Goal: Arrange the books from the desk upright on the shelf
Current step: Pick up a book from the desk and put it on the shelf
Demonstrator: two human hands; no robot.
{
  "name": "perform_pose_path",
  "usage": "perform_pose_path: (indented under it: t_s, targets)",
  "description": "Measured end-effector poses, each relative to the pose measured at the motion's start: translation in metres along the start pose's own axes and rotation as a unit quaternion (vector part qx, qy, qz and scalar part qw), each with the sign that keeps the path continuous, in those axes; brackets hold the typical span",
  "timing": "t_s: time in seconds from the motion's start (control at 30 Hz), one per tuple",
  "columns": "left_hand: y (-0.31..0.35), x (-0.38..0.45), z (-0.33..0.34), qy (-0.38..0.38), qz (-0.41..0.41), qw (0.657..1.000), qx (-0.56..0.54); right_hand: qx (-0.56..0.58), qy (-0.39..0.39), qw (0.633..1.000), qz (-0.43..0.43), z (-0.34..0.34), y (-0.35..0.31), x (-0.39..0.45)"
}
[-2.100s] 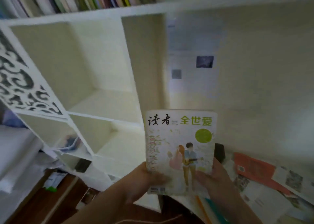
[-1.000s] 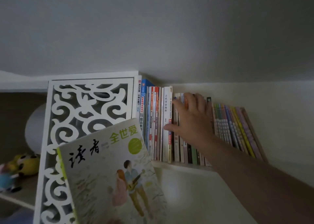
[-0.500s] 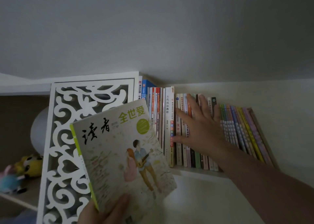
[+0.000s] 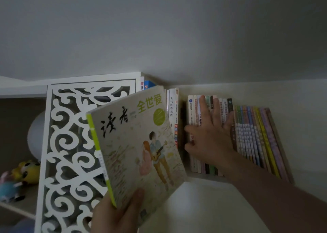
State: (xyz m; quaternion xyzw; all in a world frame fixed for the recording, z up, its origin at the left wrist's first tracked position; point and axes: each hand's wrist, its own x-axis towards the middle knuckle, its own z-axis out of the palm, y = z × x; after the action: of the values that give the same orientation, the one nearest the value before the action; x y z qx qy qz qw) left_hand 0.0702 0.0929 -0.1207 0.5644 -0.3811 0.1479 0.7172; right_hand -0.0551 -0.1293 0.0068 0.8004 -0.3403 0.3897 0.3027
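My left hand pinches the near bottom corner of the thin, cream-covered illustrated paperback magazine. It looks light and floppy, so I'd grip nearer its green spine. My right hand, fingers spread flat, presses the upright books right on the white top shelf, opening a dark gap.
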Motion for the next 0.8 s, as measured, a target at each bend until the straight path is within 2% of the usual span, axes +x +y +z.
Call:
perform_pose_path:
  t_s: [0.07, 0.13, 0.23, 0.37, 0.47, 0.57, 0.67, 0.8]
  targets:
    - [-0.001, 0.003, 0.014, -0.002, -0.003, 1.000, -0.022, 0.004, -0.019, 1.000, 0.003, -0.004, 0.011, -0.002]
    - [0.008, 0.004, 0.031, -0.009, 0.055, 0.998, -0.002, 0.013, -0.038, 0.999, 0.004, -0.009, 0.021, -0.005]
    - [0.019, 0.007, 0.058, -0.001, 0.079, 0.997, -0.010, 0.036, -0.046, 0.998, 0.001, -0.014, 0.030, -0.012]
    - [0.029, 0.005, 0.098, -0.051, 0.131, 0.990, -0.023, 0.079, -0.028, 0.996, -0.001, -0.016, 0.034, -0.017]
    - [0.026, 0.009, 0.128, -0.067, 0.204, 0.977, -0.017, 0.093, -0.033, 0.995, 0.002, -0.014, 0.033, -0.017]
    - [0.031, 0.023, 0.151, -0.098, 0.164, 0.980, -0.046, 0.081, -0.022, 0.996, 0.010, -0.010, 0.029, -0.018]
    - [0.026, 0.045, 0.172, -0.166, 0.138, 0.974, -0.066, 0.074, -0.009, 0.997, 0.009, -0.007, 0.029, -0.016]
    - [0.017, 0.066, 0.192, -0.204, 0.019, 0.967, -0.150, 0.090, -0.009, 0.996, 0.013, -0.005, 0.031, -0.015]
